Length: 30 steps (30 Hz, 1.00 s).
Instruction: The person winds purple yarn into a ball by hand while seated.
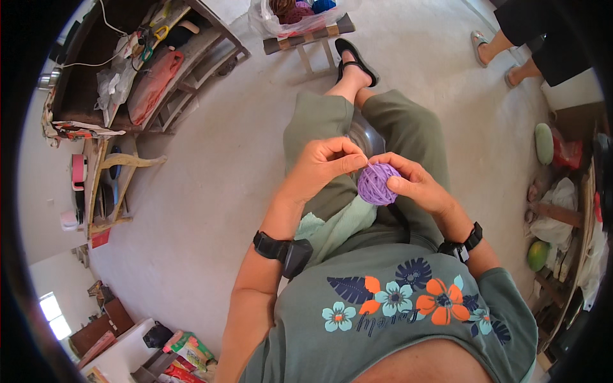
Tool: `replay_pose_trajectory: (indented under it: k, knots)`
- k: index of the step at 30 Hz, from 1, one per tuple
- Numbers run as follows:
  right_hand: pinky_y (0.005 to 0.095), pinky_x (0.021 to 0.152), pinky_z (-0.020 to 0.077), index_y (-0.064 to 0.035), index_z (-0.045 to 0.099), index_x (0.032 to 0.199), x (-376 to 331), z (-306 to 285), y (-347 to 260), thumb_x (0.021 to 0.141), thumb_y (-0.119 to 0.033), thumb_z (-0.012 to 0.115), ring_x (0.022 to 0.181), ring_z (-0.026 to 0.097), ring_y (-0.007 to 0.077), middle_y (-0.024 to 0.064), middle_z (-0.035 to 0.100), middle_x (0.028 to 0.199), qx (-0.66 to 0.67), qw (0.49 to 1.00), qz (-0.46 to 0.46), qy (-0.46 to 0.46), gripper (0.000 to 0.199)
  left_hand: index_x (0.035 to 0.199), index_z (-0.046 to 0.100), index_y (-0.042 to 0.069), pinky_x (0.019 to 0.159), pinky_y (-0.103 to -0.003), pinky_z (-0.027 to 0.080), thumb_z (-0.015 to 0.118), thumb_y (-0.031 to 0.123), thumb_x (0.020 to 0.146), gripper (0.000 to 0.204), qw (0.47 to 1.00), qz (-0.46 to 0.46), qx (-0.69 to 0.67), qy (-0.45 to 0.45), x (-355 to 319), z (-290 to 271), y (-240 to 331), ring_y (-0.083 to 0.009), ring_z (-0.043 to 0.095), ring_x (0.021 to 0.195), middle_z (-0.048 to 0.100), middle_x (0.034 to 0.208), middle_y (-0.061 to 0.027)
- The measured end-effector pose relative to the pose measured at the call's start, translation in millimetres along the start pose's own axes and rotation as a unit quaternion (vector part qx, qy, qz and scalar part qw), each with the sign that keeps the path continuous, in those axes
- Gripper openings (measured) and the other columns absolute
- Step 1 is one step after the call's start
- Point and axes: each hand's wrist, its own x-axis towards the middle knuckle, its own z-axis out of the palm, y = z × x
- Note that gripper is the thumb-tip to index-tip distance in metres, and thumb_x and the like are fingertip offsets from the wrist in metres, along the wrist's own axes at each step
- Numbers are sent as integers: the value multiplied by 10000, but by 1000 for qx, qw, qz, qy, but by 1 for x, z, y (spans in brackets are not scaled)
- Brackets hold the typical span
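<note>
A ball of purple yarn (378, 185) sits above my lap in my right hand (418, 182), its thumb on the near side and the fingers behind. My left hand (325, 166) is closed in a pinch at the ball's upper left, where a thin end of the yarn seems to run between the fingertips. Below the ball, a pale green cloth (341, 225) lies across my thighs. Between my legs shows part of a shiny metal thing (367, 139), mostly hidden by my trousers and hands.
Ahead, a small stool (310, 39) bears a clear plastic bag (271, 22) with several yarn balls. A cluttered wooden shelf (220, 29) stands at the far left, with scissors (161, 32) on it. Another person's feet (482, 51) are at the far right. Shelving (584, 210) lines the right side.
</note>
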Motion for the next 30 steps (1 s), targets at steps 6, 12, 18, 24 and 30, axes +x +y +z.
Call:
replay_pose_trajectory:
  k: [6,12,18,24,30]
  knots:
    - [313,903,519,-54,413,1432,6,-6,10,977,-320,616,1041,596,135,65,580,1232,108,994,-13,32,565,1015,707,3,701,-232,487,655,176,962,188,994,-53,-64,73,7,8,-56,-66,581,765,681,879,2]
    - [334,955,517,-50,423,1385,19,-22,22,947,-259,642,1047,610,167,88,576,1217,155,981,-22,112,532,1069,701,6,688,-223,485,607,174,985,211,994,-98,28,29,9,11,-74,-63,576,754,684,894,-6]
    - [279,790,515,-48,472,1279,29,-39,49,897,-183,711,893,611,124,75,614,1082,26,977,-14,212,470,993,707,-36,810,-276,504,671,160,940,206,992,-59,97,-47,11,12,-76,-100,625,871,714,928,-44]
    - [253,809,514,-18,543,1225,38,-37,53,885,-162,742,921,601,93,39,630,1026,-110,972,-1,207,419,945,705,15,707,-228,471,706,143,916,131,994,-85,15,-71,12,1,-65,-56,578,766,669,834,7]
    - [214,676,472,-42,605,1197,36,-35,42,935,-287,679,798,565,60,8,635,957,-127,978,56,159,366,907,700,48,622,-207,435,689,132,926,87,991,-92,-91,13,14,-5,-64,-56,534,665,646,789,9]
